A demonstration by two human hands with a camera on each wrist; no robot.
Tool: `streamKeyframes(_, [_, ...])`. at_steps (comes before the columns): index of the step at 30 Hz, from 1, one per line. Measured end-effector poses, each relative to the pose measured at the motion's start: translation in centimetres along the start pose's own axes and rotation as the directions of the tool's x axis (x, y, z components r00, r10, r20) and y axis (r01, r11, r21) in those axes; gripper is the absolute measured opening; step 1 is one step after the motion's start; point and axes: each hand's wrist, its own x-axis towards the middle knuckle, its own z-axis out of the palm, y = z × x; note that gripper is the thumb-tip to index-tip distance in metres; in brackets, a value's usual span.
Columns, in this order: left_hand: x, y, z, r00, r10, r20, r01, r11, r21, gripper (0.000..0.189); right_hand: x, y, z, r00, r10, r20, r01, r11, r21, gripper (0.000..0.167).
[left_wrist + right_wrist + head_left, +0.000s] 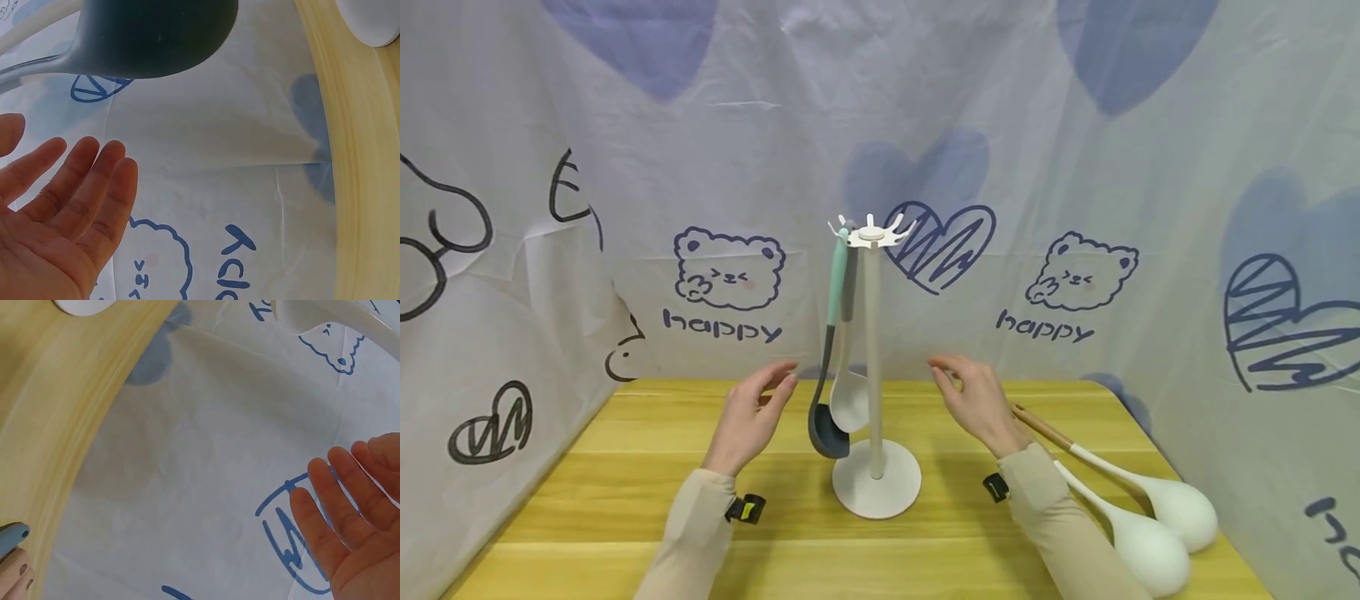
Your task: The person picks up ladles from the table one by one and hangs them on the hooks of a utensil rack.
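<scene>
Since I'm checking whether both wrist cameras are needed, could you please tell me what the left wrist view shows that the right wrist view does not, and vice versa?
Only the left wrist view: the left grip and the dark ladle bowl.

Only the right wrist view: the right grip, a blue-grey handle end and what look like tan handle ends below it.

Both: the printed cloth, wooden tabletop and part of the white stand base.

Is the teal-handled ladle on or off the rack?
On: the teal-handled ladle hangs from the white rack, its handle top at the prongs, dark bowl below.
</scene>
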Motion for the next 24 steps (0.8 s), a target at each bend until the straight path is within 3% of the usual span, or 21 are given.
streamKeyframes(10, [-0.2,-0.3,0.1,1.000,0.001,-0.008,-0.001,1.000,0.021,0.039,-1.0,2.2,-0.8,0.990,0.095,0.104,-0.091,0.995,-0.037,0.024])
streamKeyframes(17, [-0.2,-0.1,0.3,1.000,-0.003,0.007,0.003,1.000,0.022,0.038,-2.1,4.0,-1.8,0.983,0.064,0.173,-0.040,0.989,-0.139,0.021])
streamKeyframes(24, [-0.3,-0.2,0.2,1.000,-0.017,0.019,0.016,1.000,0.024,0.037,-2.9,5.9,-3.3,0.966,0.097,0.240,-0.046,0.977,-0.209,0.019])
